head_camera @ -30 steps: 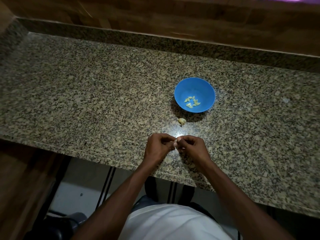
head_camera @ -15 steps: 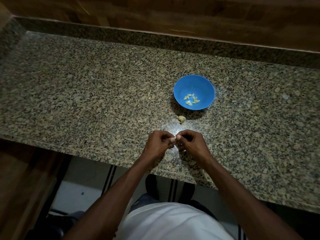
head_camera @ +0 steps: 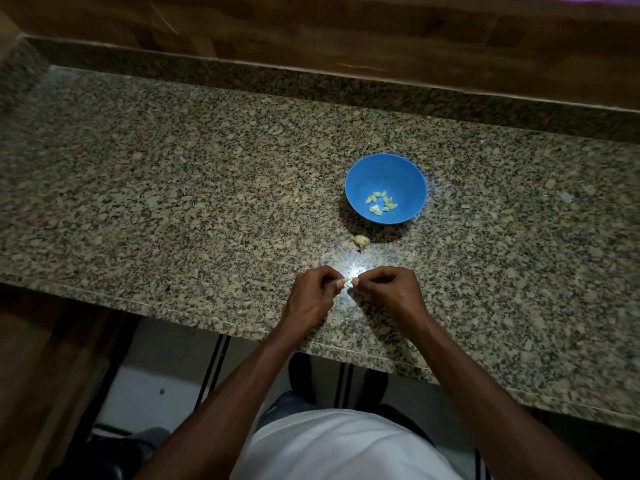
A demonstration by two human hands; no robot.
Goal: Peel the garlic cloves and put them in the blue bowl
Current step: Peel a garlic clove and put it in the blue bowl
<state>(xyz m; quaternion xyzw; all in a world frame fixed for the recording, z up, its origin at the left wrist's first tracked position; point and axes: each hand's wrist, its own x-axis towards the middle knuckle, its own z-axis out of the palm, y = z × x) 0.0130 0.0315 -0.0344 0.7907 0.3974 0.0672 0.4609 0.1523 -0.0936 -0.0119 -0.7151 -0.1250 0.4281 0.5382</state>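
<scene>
Garlic clove (head_camera: 348,282) mostly hidden by pinching fingertips (head_camera: 337,283)

There is only one view, from a camera worn on the person's head, so nothing is shared with a second angle. It looks forward and steeply down over the speckled granite tabletop (head_camera: 173,202), whose near edge runs slantwise from 9 o'clock down toward 4 o'clock. The wide lens bends the tabletop's edges. It sits close enough that both forearms reach in from 6 o'clock, with the left hand (head_camera: 310,296) and right hand (head_camera: 388,292) meeting just below centre. The round blue plastic bowl (head_camera: 408,174) lies beyond them toward 1 o'clock. The wooden wall panel (head_camera: 311,26) fills the 12 o'clock edge. The person's white shirt (head_camera: 346,448) shows at the bottom.
</scene>
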